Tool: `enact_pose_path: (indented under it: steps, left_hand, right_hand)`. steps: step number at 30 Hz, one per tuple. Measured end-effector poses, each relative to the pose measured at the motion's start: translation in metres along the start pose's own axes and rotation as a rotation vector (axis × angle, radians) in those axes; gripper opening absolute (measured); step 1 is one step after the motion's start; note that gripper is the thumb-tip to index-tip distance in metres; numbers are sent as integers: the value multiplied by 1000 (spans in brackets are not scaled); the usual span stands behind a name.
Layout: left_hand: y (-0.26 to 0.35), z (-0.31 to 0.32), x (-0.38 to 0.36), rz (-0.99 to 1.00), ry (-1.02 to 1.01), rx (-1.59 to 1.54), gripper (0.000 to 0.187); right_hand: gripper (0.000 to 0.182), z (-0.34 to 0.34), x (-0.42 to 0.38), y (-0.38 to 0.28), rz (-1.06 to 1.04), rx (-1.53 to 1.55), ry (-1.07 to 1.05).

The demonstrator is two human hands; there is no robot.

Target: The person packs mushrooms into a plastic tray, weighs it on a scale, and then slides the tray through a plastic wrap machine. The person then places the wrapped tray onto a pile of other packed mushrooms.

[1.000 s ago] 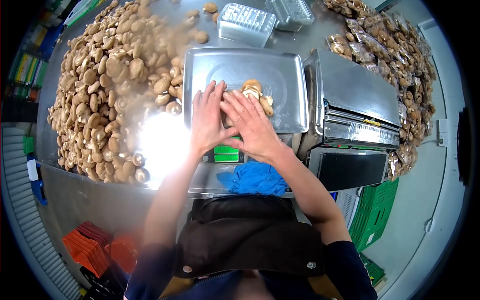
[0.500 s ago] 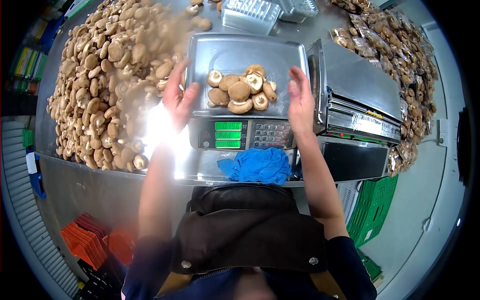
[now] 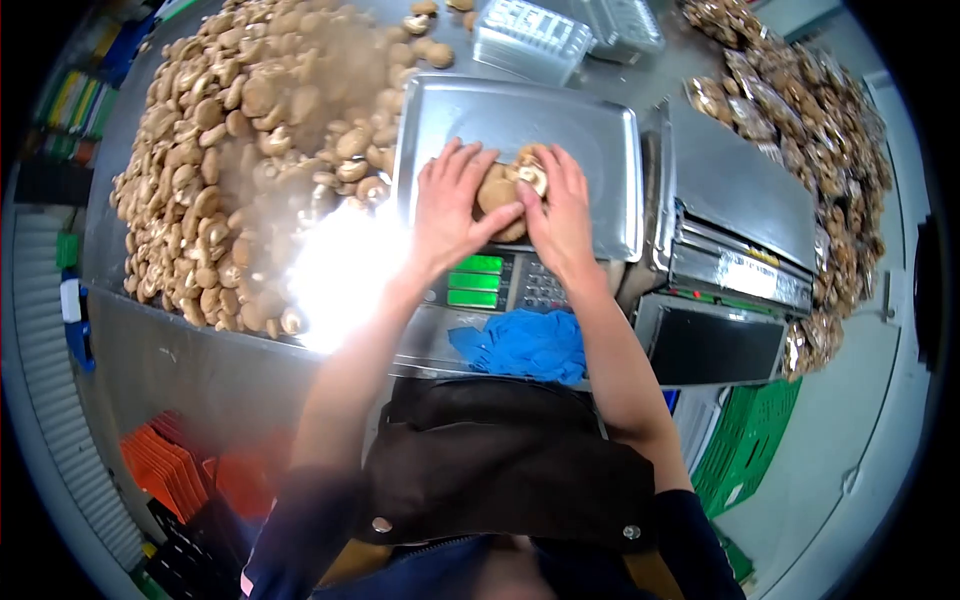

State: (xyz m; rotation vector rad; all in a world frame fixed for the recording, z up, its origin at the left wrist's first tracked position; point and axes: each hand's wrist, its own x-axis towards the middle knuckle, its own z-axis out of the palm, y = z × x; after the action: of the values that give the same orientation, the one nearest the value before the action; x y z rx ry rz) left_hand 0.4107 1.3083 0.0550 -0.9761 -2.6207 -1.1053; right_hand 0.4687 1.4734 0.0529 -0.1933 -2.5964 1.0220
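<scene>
Several brown mushrooms [image 3: 497,192] sit in the middle of the metal weighing scale's pan [image 3: 612,130]. From the left, my left hand [image 3: 452,205] curls over them, covering those on that side. My right hand [image 3: 562,212] wraps the opposite side, its thumb against a mushroom with a pale underside showing. Both thumbs nearly meet at the front of the cluster. Whatever lies beneath the mushrooms is hidden by my hands. Below the pan, the scale's green display [image 3: 474,281] is lit, its digits too blurred to read, and the keypad [image 3: 540,287] is partly covered.
A large heap of loose mushrooms [image 3: 205,190] spreads on the left of the metal table. Clear plastic trays [image 3: 530,40] are stacked behind the scale. A wrapping machine [image 3: 740,190] stands right, with packed mushrooms [image 3: 840,170] beyond. A blue cloth [image 3: 525,345] lies in front.
Both hands have come inward from the pan's sides and closed around the mushrooms. The whole view has shifted slightly, moving the scale to the right in the picture.
</scene>
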Motion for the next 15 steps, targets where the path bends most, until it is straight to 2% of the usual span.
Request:
enact_pose_path:
  steps: [2, 4, 5, 6, 7, 8, 9, 10, 12, 14, 15]
  left_hand:
    - [-4, -12, -6, -37, 23, -150, 63]
    - [-21, -29, -24, -74, 189, -256, 57]
    - [-30, -45, -37, -110, 274, -279, 45]
    - [-34, -57, -52, -266, 391, -340, 34]
    - [-45, -71, -70, -377, 438, -270, 28]
    - [-80, -73, -104, -444, 446, -197, 25]
    - [-82, -86, -127, -565, 408, -39, 24]
    - [-94, -95, -151, -550, 373, 43, 22]
    - [-116, -107, -195, -659, 307, 205, 21]
    - [-117, -115, -207, -809, 348, 151, 20]
    - [-115, -116, -205, -783, 353, 201, 19]
  right_hand:
    - [55, -5, 0, -4, 27, -17, -13]
    - [55, -26, -1, -11, 43, 42, -36]
    - [53, -38, -1, -15, 25, 41, -8]
    - [49, -46, -5, -14, 27, 95, 35]
    - [44, -53, -12, -15, 28, 169, 86]
    - [39, -57, -20, -10, 25, 191, 122]
    - [35, -59, -32, -11, 76, 312, 128]
    - [30, -62, -41, -17, 80, 301, 110]
    - [27, -61, -62, -19, 117, 304, -29]
    - [25, -50, -77, -33, 54, 339, -164]
    - [24, -41, -83, -43, 21, 358, -232]
